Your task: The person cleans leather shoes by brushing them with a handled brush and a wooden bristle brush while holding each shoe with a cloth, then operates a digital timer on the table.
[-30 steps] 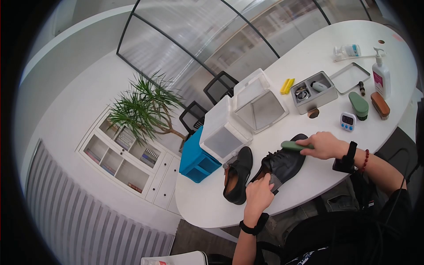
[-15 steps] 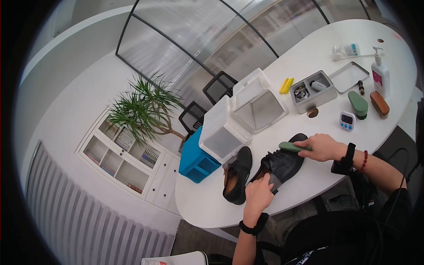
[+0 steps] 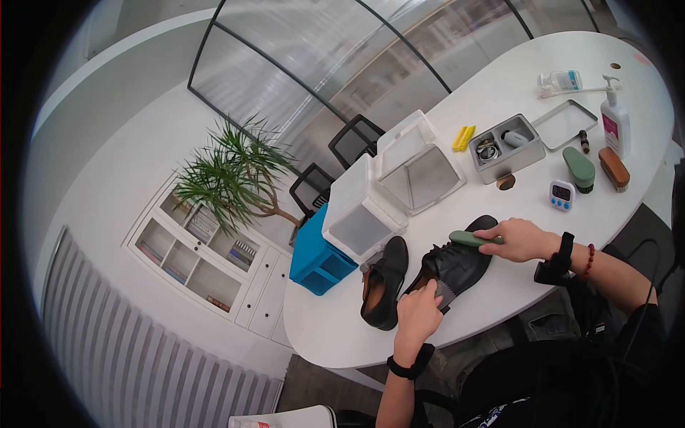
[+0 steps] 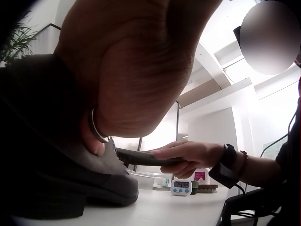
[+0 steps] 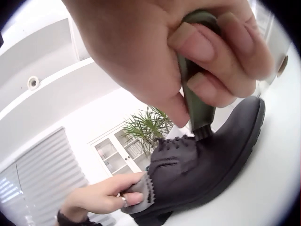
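A black lace-up shoe (image 3: pixel 460 269) stands on the white table, toe pointing away. My right hand (image 3: pixel 522 239) grips a green-handled brush (image 3: pixel 467 238); in the right wrist view the bristles of the brush (image 5: pixel 200 101) touch the shoe (image 5: pixel 188 176) just ahead of the laces. My left hand (image 3: pixel 419 314) pinches the heel end of the shoe with a grey jagged-edged cloth (image 5: pixel 145 190) between fingers and leather. A second black shoe (image 3: pixel 385 285) stands to the left, beside the first.
White bins (image 3: pixel 364 207) and a blue box (image 3: pixel 319 253) stand behind the shoes. Farther right are a timer (image 3: pixel 562 195), green brush (image 3: pixel 579 168), brown brush (image 3: pixel 614 170), pump bottle (image 3: pixel 615 125), metal tin (image 3: pixel 505 158) and yellow brush (image 3: pixel 464 138).
The right hand and its brush have shifted slightly left over the front of the shoe. The left hand and both shoes stay in place.
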Tool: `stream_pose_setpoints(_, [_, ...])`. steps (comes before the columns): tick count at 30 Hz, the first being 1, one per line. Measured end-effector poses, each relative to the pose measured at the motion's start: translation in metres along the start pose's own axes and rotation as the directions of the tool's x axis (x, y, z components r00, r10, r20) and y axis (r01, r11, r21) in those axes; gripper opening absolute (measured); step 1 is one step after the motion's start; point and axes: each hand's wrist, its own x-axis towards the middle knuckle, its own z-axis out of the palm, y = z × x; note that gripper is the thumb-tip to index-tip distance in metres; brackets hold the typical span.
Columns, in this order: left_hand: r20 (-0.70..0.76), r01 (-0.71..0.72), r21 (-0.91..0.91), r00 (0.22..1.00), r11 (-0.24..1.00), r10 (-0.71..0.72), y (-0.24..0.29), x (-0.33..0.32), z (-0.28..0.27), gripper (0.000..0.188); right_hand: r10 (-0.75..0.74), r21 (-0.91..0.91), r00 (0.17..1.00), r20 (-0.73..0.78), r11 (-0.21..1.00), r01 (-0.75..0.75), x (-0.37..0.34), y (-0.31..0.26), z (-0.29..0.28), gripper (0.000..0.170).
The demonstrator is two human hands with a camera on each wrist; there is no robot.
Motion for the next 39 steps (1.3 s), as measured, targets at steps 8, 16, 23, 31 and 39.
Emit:
stream_pose_setpoints(8, [-0.005,0.005,0.001,1.0,1.0,-0.005,-0.002,-0.001,0.002,0.021,0.16,-0.19,0.987,-0.024,0.968,-0.162,0.002,0.005,-0.011,0.042])
stream_pose_setpoints(16, [0.065,0.033,0.006,0.997,0.999,-0.034,0.0,0.001,-0.003,0.021,0.017,0.013,1.0,0.001,1.0,-0.017,0.0,0.001,-0.003,0.041])
stream_pose_setpoints(23, [0.017,0.014,0.007,1.0,1.0,-0.014,-0.003,-0.001,0.003,0.023,0.119,-0.229,0.989,-0.09,0.964,-0.137,0.001,0.005,-0.01,0.041])
stream_pose_setpoints(31, [0.05,0.042,0.025,0.998,0.999,-0.043,0.001,0.001,-0.002,0.023,-0.006,-0.109,0.999,-0.033,0.994,0.002,-0.001,0.002,-0.003,0.041])
stream_pose_setpoints(39, [0.015,0.024,0.004,1.0,1.0,-0.024,-0.001,-0.001,0.001,0.022,0.085,-0.256,0.991,-0.108,0.96,-0.11,0.002,0.007,-0.013,0.041])
